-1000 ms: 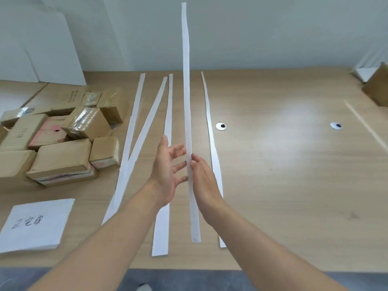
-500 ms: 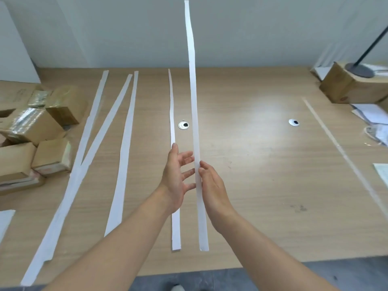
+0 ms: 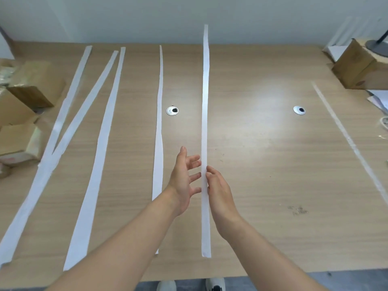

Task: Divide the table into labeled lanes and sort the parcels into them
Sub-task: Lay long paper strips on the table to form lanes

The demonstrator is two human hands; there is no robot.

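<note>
Head view. A long white paper strip (image 3: 205, 101) stands lifted over the middle of the table (image 3: 262, 164), its upper end rising past the far edge against the wall and its lower end near the front edge. The right hand (image 3: 220, 194) appears to pinch the strip's right edge, though the thumb is hidden. The left hand (image 3: 182, 181) is spread, with its fingertips (image 3: 197, 158) at the strip's left edge. To the left, flat on the table: a narrow strip (image 3: 159, 101), a wider strip (image 3: 105, 133), and two crossed strips (image 3: 69, 97). Brown parcels (image 3: 31, 85) crowd the table's left edge. A cardboard box (image 3: 357, 68) sits at the far right.
</note>
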